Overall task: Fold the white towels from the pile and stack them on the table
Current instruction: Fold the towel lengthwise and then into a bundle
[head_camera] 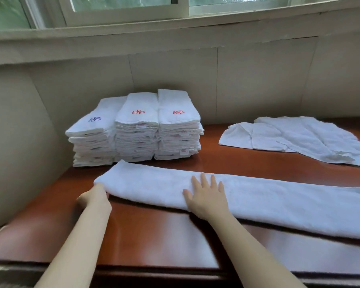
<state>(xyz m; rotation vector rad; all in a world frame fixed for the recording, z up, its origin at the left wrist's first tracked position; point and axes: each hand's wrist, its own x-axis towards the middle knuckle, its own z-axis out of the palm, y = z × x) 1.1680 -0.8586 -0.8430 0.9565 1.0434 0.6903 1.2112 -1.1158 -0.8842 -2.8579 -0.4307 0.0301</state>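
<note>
A long white towel, folded lengthwise into a strip, lies across the brown table from the left to the right edge of view. My left hand grips the strip's left end, fingers tucked under the fold. My right hand lies flat on the strip with straight, spread fingers. Behind the strip, three stacks of folded white towels stand side by side against the wall, with red and blue embroidered marks on top. The pile of loose white towels lies at the back right.
A beige wall and a window sill run behind the table. The table's left side meets a padded beige panel. The table's front edge is just below my forearms. Bare wood shows between the stacks and the loose pile.
</note>
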